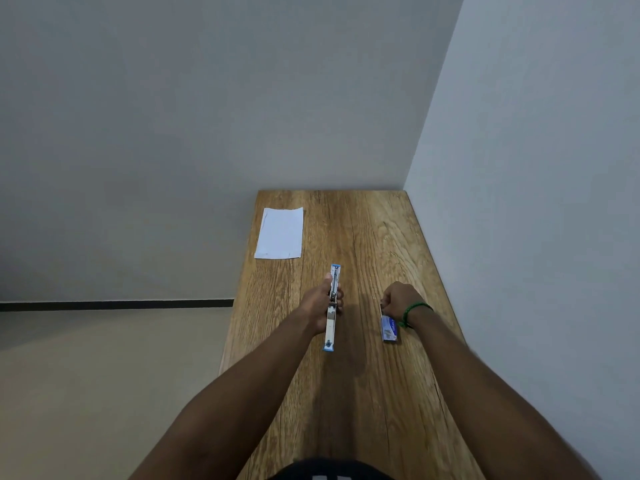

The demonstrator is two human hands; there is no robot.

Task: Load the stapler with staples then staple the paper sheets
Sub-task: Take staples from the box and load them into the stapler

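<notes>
Left hand (pixel 320 303) fingers hide the stapler's (pixel 330 332) middle. Right hand (pixel 401 301) fingertips are hidden, and no staples can be made out. The stapler is swung open flat at mid-table (pixel 374 237), long axis pointing straight away from the person. Left grip wraps the stapler; right grip curls on the staple box's (pixel 389 330) far end. Paper sheets (pixel 280 233) lie far-left.

On the table (pixel 363 393), the paper (pixel 280 233) lies far left, the stapler (pixel 332 306) in my left hand (pixel 318 303) nearer at the middle, the box (pixel 389 330) right of it, held by my right hand (pixel 401 301).
</notes>
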